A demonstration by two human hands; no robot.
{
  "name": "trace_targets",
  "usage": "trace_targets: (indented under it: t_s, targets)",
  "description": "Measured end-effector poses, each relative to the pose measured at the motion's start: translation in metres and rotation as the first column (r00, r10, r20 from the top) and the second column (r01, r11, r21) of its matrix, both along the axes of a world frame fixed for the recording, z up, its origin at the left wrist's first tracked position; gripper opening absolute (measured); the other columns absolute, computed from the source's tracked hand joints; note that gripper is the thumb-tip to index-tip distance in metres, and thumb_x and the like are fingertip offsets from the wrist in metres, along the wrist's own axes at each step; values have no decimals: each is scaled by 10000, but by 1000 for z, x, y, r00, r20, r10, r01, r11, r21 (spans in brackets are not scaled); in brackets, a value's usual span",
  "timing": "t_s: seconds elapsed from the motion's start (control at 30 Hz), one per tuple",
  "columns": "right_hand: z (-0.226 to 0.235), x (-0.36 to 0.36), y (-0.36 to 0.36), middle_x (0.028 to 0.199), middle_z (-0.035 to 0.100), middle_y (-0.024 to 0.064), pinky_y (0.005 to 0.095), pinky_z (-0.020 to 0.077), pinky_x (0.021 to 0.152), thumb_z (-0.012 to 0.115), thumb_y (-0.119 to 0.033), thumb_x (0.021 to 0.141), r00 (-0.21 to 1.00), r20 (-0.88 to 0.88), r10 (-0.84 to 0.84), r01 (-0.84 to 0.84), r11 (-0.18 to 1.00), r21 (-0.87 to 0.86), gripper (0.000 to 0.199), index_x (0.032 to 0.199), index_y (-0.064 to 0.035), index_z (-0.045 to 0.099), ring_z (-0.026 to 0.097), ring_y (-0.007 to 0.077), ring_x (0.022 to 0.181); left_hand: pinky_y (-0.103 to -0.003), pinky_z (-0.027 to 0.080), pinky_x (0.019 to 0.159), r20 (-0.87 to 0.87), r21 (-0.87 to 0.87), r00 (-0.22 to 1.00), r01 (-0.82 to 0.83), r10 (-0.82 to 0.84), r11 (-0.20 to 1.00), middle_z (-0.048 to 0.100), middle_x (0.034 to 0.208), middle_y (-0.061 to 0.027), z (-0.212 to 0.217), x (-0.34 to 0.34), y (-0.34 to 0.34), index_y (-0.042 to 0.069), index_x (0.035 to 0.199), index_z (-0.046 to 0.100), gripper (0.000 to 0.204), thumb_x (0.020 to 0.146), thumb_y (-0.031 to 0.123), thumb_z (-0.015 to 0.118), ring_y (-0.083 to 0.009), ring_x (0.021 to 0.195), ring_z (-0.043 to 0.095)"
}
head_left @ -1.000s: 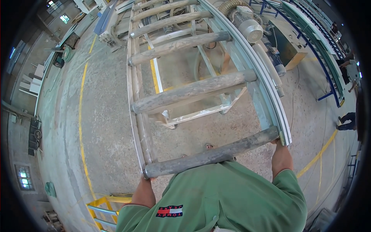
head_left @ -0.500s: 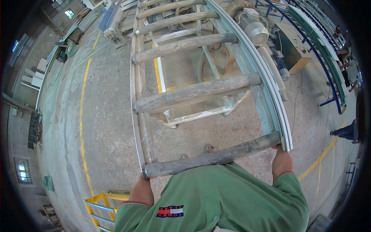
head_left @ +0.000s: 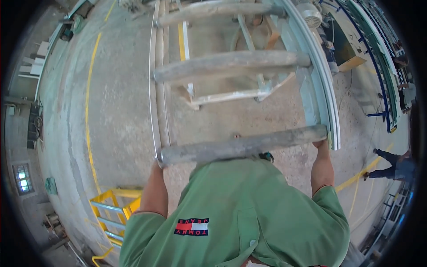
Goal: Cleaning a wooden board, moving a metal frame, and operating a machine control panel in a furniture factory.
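A roller conveyor (head_left: pixel 327 100) stretches away from me, with grey, worn rollers (head_left: pixel 231 64) between two pale metal side rails. Its nearest roller (head_left: pixel 244 143) crosses just in front of my green shirt. Both my arms reach forward to the near corners. My left hand (head_left: pixel 158 164) grips the end of the left rail, below the roller's tip, with its fingers mostly hidden. At the right rail's end, my right hand (head_left: pixel 321 144) is closed around the underside beside the roller, partly covered by it.
A pale wheeled stand (head_left: pixel 227 96) is under the conveyor. Behind my left arm stands a yellow frame with rollers (head_left: pixel 110 207). Motors (head_left: pixel 310 15) and a tan cabinet (head_left: pixel 349 55) flank the right rail. A person (head_left: pixel 396 167) walks at the far right. Yellow lines (head_left: pixel 89 111) mark the concrete floor.
My view has tipped down, so the conveyor's near end sits higher in the picture. Both hands stay at its corners. The person at the right has come further into view, legs apart.
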State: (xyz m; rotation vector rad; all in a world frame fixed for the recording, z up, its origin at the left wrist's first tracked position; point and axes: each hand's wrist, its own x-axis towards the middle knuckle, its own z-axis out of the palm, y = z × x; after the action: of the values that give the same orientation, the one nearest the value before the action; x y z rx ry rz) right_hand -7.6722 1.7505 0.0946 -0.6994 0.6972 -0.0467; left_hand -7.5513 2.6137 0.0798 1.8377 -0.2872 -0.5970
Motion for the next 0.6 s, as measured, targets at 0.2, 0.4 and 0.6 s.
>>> trace_targets:
  t_s: [0.2,0.4,0.6]
  targets:
    - [-58,-115,9,950,629,121,389,536,714,522,-286,868,924,-344,170,-192,981,-32,278,1053,-83,564,619,261,861,-323,521,702,-435,29,664,-665,608,747,654,918,-100,24,-36,-44,36,1093,565,355,907,316,449,-218,806,639]
    - [-45,-102,207,897,631,124,361,516,633,555,-269,834,384,-762,522,-712,692,115,291,1056,-81,564,605,260,686,-333,488,480,-599,517,180,-658,780,548,640,743,-110,13,-196,-54,48,899,576,325,879,365,508,-205,582,613]
    - [-16,-79,215,824,650,79,310,521,606,560,-288,849,769,-395,503,-604,774,-191,277,1044,-92,572,636,182,694,-335,512,581,-649,530,337,-443,682,724,643,751,-86,21,-252,-83,45,925,604,335,862,367,533,-193,648,623]
